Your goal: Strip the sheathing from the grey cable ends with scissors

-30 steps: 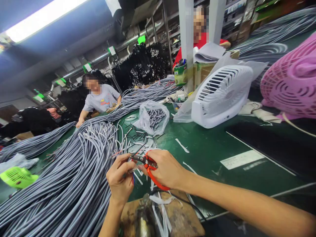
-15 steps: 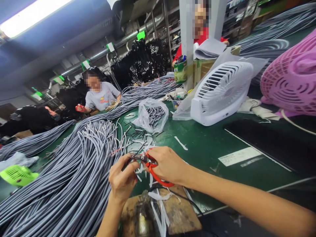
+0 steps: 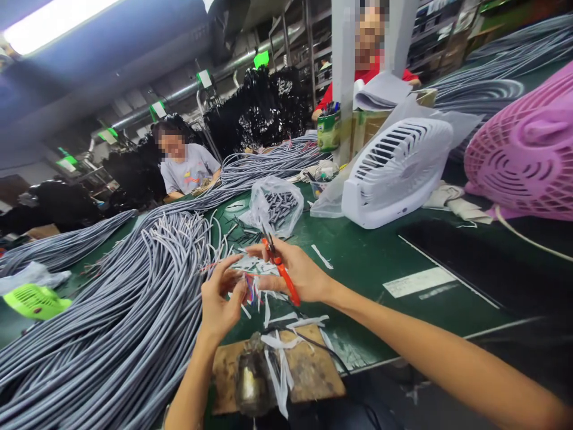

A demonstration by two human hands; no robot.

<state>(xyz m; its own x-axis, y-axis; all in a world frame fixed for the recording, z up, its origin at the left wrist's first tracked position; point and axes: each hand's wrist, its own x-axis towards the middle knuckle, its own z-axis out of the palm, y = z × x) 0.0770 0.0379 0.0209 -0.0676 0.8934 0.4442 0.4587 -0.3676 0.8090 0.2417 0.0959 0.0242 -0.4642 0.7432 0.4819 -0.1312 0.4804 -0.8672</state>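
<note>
Gripping red-handled snips in a closed right hand, blades pointing up and away from the work, while the left hand pinches a grey cable end just above the green table, its coloured inner wires bared and fanned between the two hands. Judged done: the sheath on this end looks stripped, and white offcuts lie strewn near the hands and over the wooden block. Judged left: the big heap of grey cables beside the left hand, many ends showing, and a bag of small dark pieces beyond, untouched.
</note>
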